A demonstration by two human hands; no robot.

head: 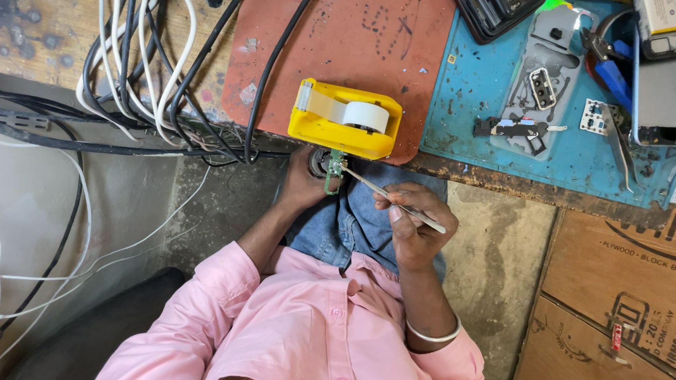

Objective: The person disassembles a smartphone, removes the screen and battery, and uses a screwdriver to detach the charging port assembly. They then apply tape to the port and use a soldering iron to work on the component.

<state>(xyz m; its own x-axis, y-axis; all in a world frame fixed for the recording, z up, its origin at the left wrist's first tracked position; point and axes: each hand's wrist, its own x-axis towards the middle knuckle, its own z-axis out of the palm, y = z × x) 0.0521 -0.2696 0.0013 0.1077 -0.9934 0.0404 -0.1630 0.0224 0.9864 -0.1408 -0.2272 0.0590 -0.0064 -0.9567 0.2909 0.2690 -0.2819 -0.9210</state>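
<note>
My left hand [302, 187] is below the bench edge, gripping a small green circuit board [334, 169] with a round dark part beside it. My right hand [416, 233], with a metal bangle on its wrist, pinches thin metal tweezers [395, 203]. The tweezers' tip touches the board. Both hands are over my lap, above blue jeans and a pink shirt. Just above the board, a yellow tape dispenser [346, 119] with a white roll sits at the bench edge on a red mat [360, 31].
A blue mat [471, 89] holds a grey phone frame [536, 88], small parts, blue-handled pliers [609, 69], loose tweezers [619, 145] and an opened phone [665, 98]. Black and white cables [131, 59] are tangled at left. Plywood sheets [622, 301] stand at lower right.
</note>
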